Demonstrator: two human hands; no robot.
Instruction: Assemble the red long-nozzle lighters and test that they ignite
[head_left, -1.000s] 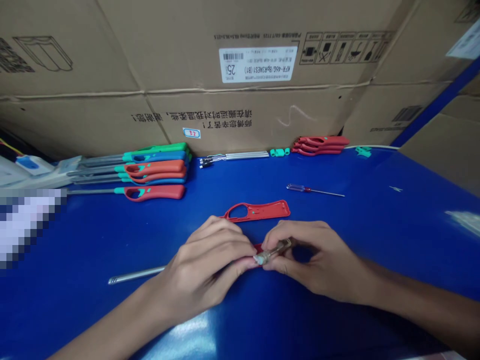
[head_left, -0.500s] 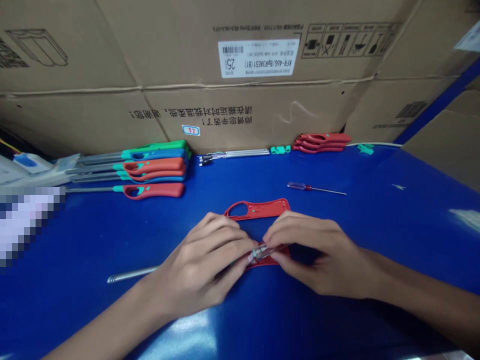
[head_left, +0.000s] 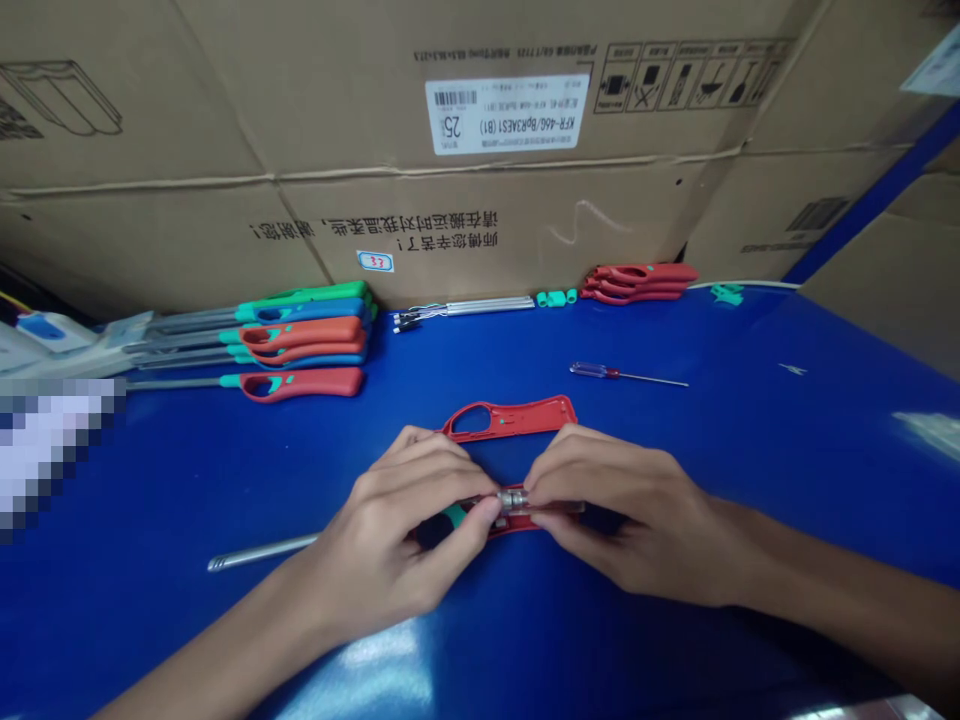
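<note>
Between both hands is a small clear lighter fuel tank point(head_left: 513, 500) with a metal-looking fitting, lying lengthwise over a red lighter handle half point(head_left: 519, 524). My left hand point(head_left: 412, 530) is closed, thumb and fingers pinching the tank's left end. My right hand point(head_left: 637, 515) grips the tank's right part between thumb and fingertips. Under my left fingers shows a teal piece point(head_left: 454, 515). A silver lighter tube point(head_left: 259, 553) sticks out to the left beneath my left wrist. Just beyond my hands lies the other red handle half point(head_left: 536, 418), inner side up. My fingers hide much of the nearer half.
Assembled lighters point(head_left: 315, 340) are stacked at the left. Along the cardboard wall point(head_left: 360, 110) lie silver tubes with wires point(head_left: 487, 305), teal parts point(head_left: 556, 298) and red handle shells point(head_left: 637, 283). A screwdriver point(head_left: 626, 375) rests on the blue table point(head_left: 750, 450) to the right.
The tank has turned from a slant to nearly level along the red handle half. My left thumb and fingers have shifted on its left end, baring the teal piece. The view has moved slightly.
</note>
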